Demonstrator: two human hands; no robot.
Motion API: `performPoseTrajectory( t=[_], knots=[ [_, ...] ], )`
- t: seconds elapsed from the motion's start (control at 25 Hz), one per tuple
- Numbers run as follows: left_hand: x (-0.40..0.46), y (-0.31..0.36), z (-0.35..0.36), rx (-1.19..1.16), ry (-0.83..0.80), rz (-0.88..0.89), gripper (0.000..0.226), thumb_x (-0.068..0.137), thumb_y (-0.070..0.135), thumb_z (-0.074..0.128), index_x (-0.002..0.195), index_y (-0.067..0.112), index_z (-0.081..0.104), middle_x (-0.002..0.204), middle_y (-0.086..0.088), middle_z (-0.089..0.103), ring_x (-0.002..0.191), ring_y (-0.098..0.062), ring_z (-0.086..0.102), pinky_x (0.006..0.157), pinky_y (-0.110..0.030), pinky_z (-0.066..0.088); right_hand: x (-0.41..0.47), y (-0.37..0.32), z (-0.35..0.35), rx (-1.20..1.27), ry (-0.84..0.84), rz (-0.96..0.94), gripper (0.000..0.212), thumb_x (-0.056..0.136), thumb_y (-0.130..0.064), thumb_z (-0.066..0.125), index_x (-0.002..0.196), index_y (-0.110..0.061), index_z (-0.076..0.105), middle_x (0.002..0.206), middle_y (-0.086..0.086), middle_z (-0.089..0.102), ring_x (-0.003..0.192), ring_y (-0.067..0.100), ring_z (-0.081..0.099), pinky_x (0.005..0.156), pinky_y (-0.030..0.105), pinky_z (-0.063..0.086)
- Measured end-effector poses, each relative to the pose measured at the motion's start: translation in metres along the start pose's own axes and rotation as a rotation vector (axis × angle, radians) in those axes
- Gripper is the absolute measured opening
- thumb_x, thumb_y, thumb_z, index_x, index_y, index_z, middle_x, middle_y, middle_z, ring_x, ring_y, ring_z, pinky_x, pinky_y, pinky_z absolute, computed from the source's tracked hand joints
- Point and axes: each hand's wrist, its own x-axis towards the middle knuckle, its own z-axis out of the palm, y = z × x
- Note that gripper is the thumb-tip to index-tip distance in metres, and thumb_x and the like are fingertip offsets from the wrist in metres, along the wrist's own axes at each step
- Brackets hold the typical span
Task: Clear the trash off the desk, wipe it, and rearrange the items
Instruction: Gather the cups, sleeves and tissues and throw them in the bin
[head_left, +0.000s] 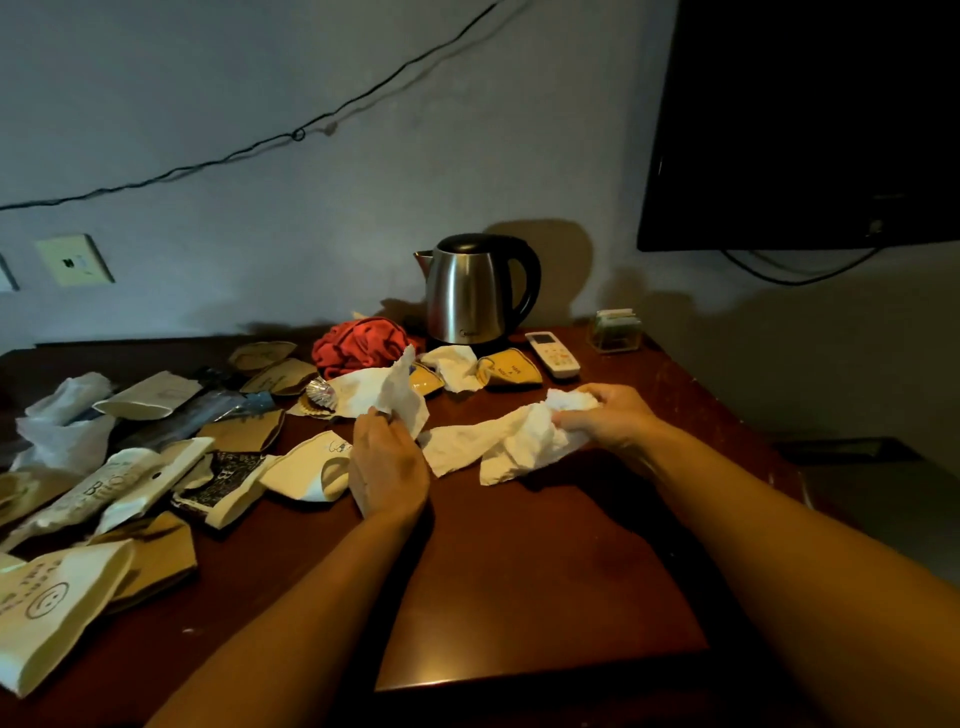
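Left hand (387, 470) edge-up, pinching white tissue (402, 395); right hand (608, 415) clutching crumpled napkin (519, 441).

Your view is dim and warm-toned; the kettle (475, 291) throws a soft shadow on the wall (363, 208) to its right, glare streaks its steel, and wide-angle distortion bends the edges.

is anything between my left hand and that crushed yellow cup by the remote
Yes. The left hand already grips a white tissue, and a crumpled tissue lies on the way to the yellow cup.
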Motion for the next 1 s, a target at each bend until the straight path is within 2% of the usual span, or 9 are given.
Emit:
performPoseTrajectory(
  t=[0.16,0.24,0.32,0.4,0.52,0.64,0.76,0.88,1.0],
  knots=[
    [-0.007,0.009,-0.004,0.03,-0.081,0.135,0.029,0.099,0.017,0.048,0.126,0.008,0.054,0.114,-0.011,0.063,0.105,-0.025,0.059,0.085,-0.036,0.047,-0.018,0.0,-0.027,-0.062,0.043,-0.047,0.023,0.082,-0.003,0.072,0.104,-0.009,0.07,0.11,0.011,0.066,0.099,0.026,0.064,0.084,0.037,0.057],
    [-0.011,0.021,-0.004,0.01,-0.112,0.202,0.028,0.098,0.018,0.05,0.126,0.013,0.053,0.108,-0.008,0.065,0.099,-0.023,0.061,0.084,-0.039,0.052,-0.028,-0.004,-0.043,-0.097,0.089,-0.103,0.023,0.083,-0.001,0.069,0.105,-0.009,0.067,0.109,0.008,0.065,0.094,0.022,0.063,0.074,0.031,0.057],
    [-0.014,0.036,-0.004,-0.035,-0.145,0.238,0.023,0.098,0.02,0.051,0.12,0.014,0.053,0.105,-0.005,0.065,0.095,-0.022,0.062,0.083,-0.042,0.054,-0.035,-0.012,-0.056,-0.082,0.152,-0.155,0.027,0.083,0.0,0.069,0.105,-0.014,0.062,0.106,0.006,0.062,0.088,0.018,0.059,0.059,0.022,0.048],
    [-0.022,0.052,-0.004,-0.105,-0.179,0.264,0.019,0.098,0.02,0.053,0.116,0.014,0.053,0.104,-0.003,0.063,0.094,-0.02,0.061,0.082,-0.042,0.054,-0.041,-0.017,-0.069,-0.063,0.191,-0.185,0.028,0.082,-0.002,0.07,0.104,-0.016,0.059,0.101,0.005,0.061,0.087,0.019,0.058,0.055,0.021,0.045],
    [-0.036,0.074,-0.001,-0.223,-0.304,0.288,0.007,0.097,0.018,0.054,0.103,0.017,0.057,0.096,-0.001,0.063,0.09,-0.021,0.063,0.079,-0.04,0.056,-0.052,-0.023,-0.087,-0.049,0.203,-0.194,0.015,0.082,0.0,0.067,0.091,-0.012,0.064,0.08,0.003,0.06,0.07,0.017,0.055,0.049,0.019,0.044],
    [-0.048,0.097,0.002,-0.328,-0.44,0.236,0.005,0.092,0.014,0.056,0.09,0.015,0.06,0.091,-0.01,0.065,0.088,-0.029,0.064,0.08,-0.047,0.056,-0.067,-0.026,-0.11,-0.039,0.229,-0.207,0.013,0.08,0.001,0.063,0.071,-0.009,0.062,0.069,0.003,0.055,0.065,0.016,0.048,0.057,0.026,0.04],
    [-0.061,0.118,0.006,-0.445,-0.572,0.175,0.007,0.09,0.006,0.057,0.088,0.01,0.062,0.099,-0.018,0.064,0.087,-0.027,0.061,0.075,-0.036,0.054,-0.081,-0.022,-0.134,-0.001,0.248,-0.206,0.016,0.074,0.002,0.061,0.063,-0.009,0.057,0.071,0.006,0.055,0.074,0.025,0.05,0.066,0.037,0.041],
    [-0.081,0.137,0.011,-0.47,-0.677,0.167,0.007,0.091,0.003,0.058,0.094,-0.001,0.063,0.094,-0.016,0.065,0.083,-0.023,0.06,0.066,-0.026,0.049,-0.098,-0.013,-0.159,0.093,0.271,-0.181,0.01,0.075,0.006,0.056,0.08,-0.002,0.058,0.082,0.015,0.053,0.077,0.028,0.05,0.064,0.037,0.041],
    [-0.108,0.158,0.018,-0.495,-0.779,0.191,0.017,0.091,0.001,0.058,0.098,0.016,0.062,0.095,-0.009,0.066,0.087,-0.027,0.065,0.068,-0.028,0.054,-0.12,-0.001,-0.186,0.072,0.274,-0.134,0.014,0.078,0.006,0.054,0.089,-0.001,0.057,0.09,0.016,0.057,0.082,0.028,0.058,0.068,0.039,0.049]
  ],
)
